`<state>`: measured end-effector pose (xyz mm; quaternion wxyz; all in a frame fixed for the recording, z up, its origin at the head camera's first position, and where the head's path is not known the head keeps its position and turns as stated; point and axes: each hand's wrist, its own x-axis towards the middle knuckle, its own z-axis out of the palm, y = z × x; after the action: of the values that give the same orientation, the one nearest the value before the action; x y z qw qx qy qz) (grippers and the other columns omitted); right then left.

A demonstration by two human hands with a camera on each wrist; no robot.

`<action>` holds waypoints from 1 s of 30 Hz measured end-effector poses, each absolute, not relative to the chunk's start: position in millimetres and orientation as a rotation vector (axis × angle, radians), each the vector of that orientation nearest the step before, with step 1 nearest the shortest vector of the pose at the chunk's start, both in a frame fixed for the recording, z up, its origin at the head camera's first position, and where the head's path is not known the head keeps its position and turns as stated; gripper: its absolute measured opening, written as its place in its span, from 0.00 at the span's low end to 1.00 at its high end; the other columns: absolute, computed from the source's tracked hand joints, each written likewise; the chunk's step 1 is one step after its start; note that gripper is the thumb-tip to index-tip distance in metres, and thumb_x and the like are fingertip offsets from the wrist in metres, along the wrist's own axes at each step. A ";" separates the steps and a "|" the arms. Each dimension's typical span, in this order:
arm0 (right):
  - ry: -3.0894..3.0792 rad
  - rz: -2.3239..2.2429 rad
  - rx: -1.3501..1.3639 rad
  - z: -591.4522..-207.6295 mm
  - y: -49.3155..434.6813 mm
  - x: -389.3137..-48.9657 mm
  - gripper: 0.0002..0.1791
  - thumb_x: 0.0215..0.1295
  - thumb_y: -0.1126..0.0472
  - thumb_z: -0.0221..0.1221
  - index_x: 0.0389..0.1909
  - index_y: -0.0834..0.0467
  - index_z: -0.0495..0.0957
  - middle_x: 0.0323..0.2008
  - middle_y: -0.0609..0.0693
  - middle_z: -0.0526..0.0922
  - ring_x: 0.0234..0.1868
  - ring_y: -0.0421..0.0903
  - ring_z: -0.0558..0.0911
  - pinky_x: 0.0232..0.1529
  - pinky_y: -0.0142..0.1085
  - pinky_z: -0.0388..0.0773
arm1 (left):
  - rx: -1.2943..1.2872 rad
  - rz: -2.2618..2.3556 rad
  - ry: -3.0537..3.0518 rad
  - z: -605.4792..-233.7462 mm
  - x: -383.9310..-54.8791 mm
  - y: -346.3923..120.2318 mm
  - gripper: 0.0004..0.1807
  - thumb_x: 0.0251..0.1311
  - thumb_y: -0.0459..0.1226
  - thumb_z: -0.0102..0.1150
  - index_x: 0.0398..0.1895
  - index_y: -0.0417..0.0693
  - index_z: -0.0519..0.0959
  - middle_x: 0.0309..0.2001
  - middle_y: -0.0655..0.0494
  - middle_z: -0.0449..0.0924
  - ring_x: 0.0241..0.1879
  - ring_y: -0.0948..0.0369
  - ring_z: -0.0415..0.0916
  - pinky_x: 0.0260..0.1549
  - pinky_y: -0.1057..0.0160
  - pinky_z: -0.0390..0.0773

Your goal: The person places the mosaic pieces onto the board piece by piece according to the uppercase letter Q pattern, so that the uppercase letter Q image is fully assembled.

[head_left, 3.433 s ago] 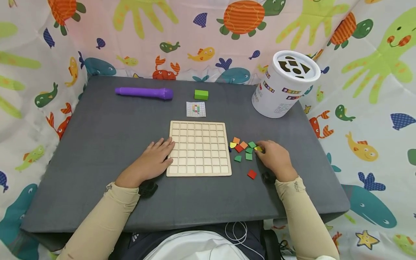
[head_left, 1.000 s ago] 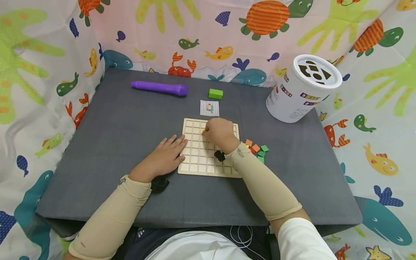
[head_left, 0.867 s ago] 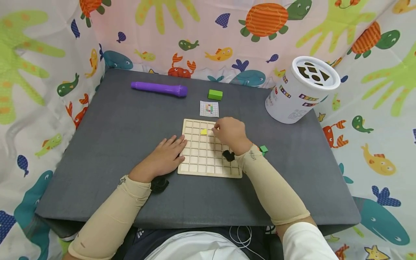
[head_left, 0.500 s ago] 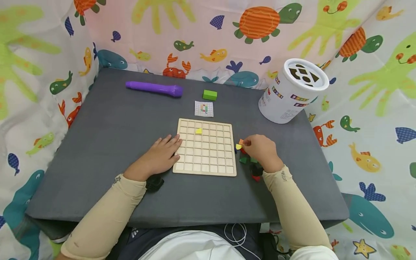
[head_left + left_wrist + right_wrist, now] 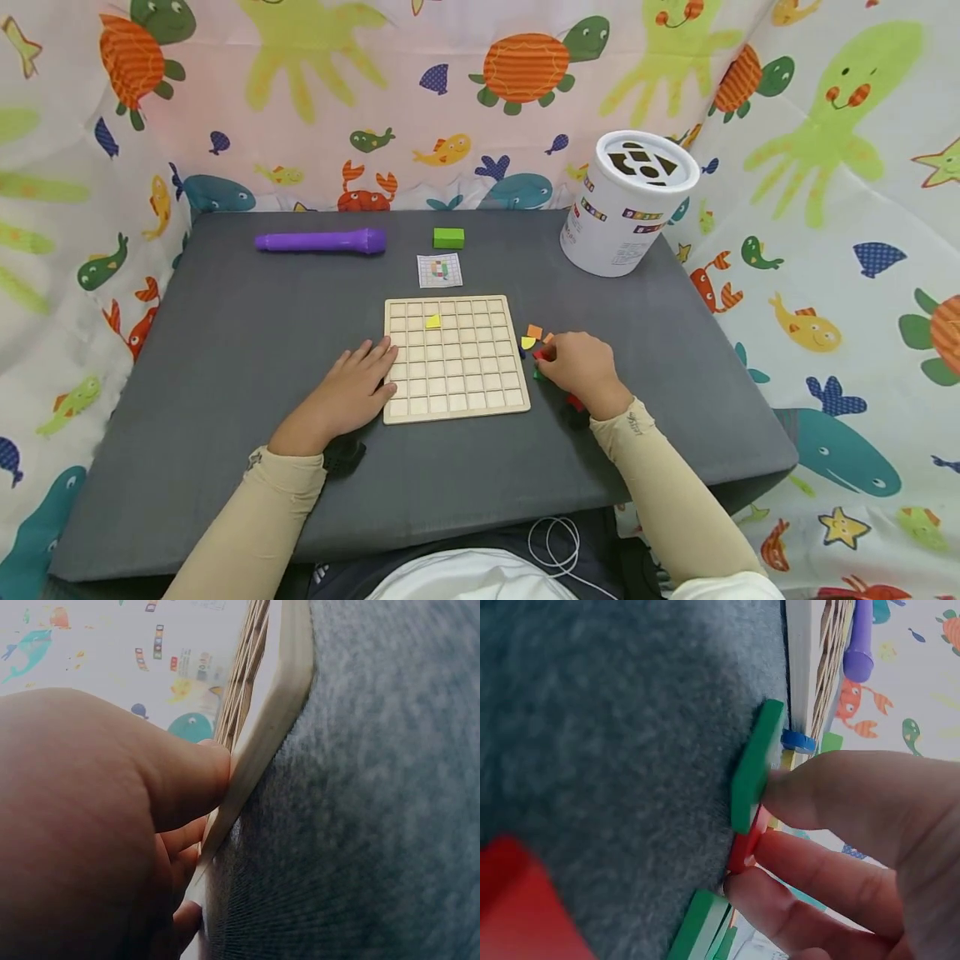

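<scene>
A wooden grid board (image 5: pixel 457 400) lies on the table with one yellow tile (image 5: pixel 432 322) in an upper cell. My left hand (image 5: pixel 348 396) rests at the board's left edge, fingers straight; in the left wrist view the thumb (image 5: pixel 199 772) touches its side. To the right of the board my right hand (image 5: pixel 585 369) is over a loose group of coloured tiles. Its thumb and fingers pinch a red tile (image 5: pixel 744 844), next to a green tile (image 5: pixel 757 765) that the thumb partly covers. Another red tile (image 5: pixel 574 402) lies by the wrist, and the hand hides some tiles.
Behind the board are a small pattern card (image 5: pixel 439 271), a green block (image 5: pixel 448 238) and a purple microphone-shaped stick (image 5: pixel 322 242). A white tub (image 5: pixel 626 208) with shaped holes in its lid stands at the back right. Patterned cloth hangs around the table.
My right hand has taken a yellow tile from the group to the board, let it go in an upper cell, and come back to the tiles at the right. My left hand stays at the board.
</scene>
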<state>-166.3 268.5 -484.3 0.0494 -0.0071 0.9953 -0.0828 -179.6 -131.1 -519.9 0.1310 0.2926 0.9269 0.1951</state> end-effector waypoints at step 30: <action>2.960 -0.260 -0.700 -482.1 137.1 -259.5 0.10 0.74 0.63 0.68 0.48 0.47 0.94 0.48 0.47 0.91 0.47 0.46 0.88 0.43 0.42 0.87 | 0.805 0.587 2.708 -526.9 -178.8 -138.2 0.36 0.84 0.48 0.47 0.87 0.45 0.53 0.86 0.48 0.45 0.84 0.43 0.39 0.79 0.36 0.40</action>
<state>-259.5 137.1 -482.1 0.0441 -0.2292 0.9686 -0.0852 -178.8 -138.2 -526.9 0.1278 0.2768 0.9308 0.2017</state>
